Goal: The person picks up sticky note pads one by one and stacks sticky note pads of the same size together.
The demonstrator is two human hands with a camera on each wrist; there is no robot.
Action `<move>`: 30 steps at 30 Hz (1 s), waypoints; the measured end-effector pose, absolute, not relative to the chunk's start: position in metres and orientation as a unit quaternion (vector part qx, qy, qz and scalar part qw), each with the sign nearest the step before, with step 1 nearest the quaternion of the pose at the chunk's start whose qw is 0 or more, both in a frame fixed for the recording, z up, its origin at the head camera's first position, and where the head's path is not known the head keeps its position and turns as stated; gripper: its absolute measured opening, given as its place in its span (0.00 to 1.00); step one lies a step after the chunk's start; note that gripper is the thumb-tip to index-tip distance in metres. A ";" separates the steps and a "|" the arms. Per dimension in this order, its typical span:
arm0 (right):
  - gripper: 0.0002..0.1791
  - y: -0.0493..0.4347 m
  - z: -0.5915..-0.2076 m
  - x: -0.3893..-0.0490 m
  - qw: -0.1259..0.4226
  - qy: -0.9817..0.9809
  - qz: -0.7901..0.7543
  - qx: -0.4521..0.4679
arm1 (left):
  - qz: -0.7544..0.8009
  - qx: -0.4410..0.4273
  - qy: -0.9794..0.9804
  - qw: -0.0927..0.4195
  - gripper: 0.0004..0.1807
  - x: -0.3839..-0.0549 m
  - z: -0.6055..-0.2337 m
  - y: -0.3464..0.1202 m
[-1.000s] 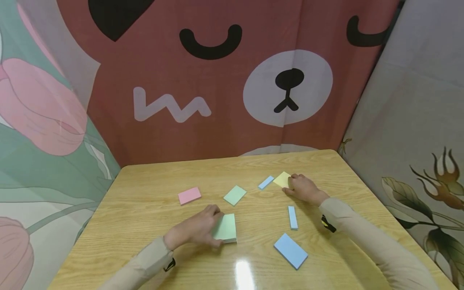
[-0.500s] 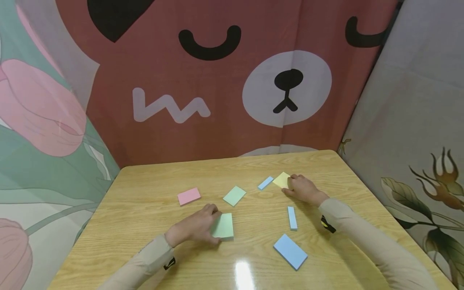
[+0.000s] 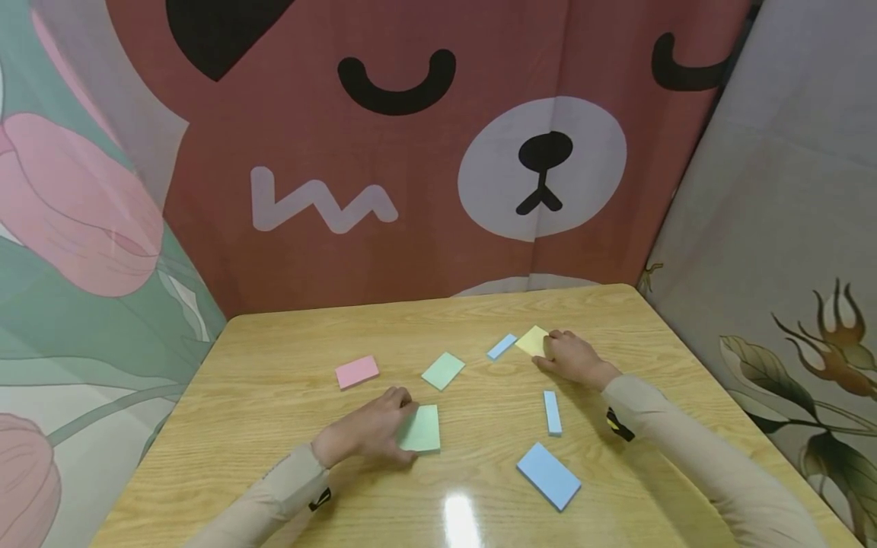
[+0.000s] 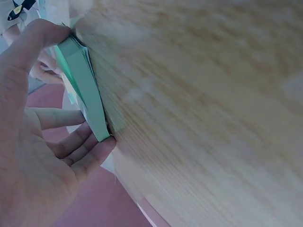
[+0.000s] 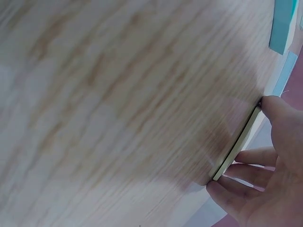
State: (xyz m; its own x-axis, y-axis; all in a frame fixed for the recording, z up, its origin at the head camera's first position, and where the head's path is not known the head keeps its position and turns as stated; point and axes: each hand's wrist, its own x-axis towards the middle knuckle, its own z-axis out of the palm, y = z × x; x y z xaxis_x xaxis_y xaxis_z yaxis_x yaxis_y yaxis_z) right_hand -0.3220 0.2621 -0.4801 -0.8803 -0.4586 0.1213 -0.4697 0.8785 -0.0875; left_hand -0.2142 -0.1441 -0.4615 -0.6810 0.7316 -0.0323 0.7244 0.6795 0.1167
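My left hand [image 3: 370,428] grips a thick light-green sticky note pad [image 3: 423,430] lying on the wooden table, left of centre. In the left wrist view, the thumb holds one end of this green pad [image 4: 87,90] and the fingers the other, its layered sheets slightly parted at the edge. Farther back on the right, my right hand [image 3: 577,359] holds a thin yellow sticky note pad [image 3: 530,340], partly covered by the fingers. The right wrist view has the yellow pad's edge [image 5: 239,144] pinched between thumb and fingertips, flat against the tabletop.
Between the hands lies a second green pad [image 3: 443,371], with a pink pad [image 3: 358,372] to its left. One narrow blue pad [image 3: 502,347] sits beside the yellow one, another narrow blue pad [image 3: 552,413] nearer, and a larger blue pad [image 3: 549,476] in front. A bear-print curtain [image 3: 411,259] hangs behind the table.
The left hand's green pad has shifted slightly left and turned a little straighter within the grip, mostly in the first half second. My right hand and the yellow pad stay in place.
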 end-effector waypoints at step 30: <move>0.26 0.254 -0.467 -0.322 -0.028 -0.979 0.105 0.174 | 0.107 0.347 0.929 0.075 0.52 -0.207 -0.462 -0.174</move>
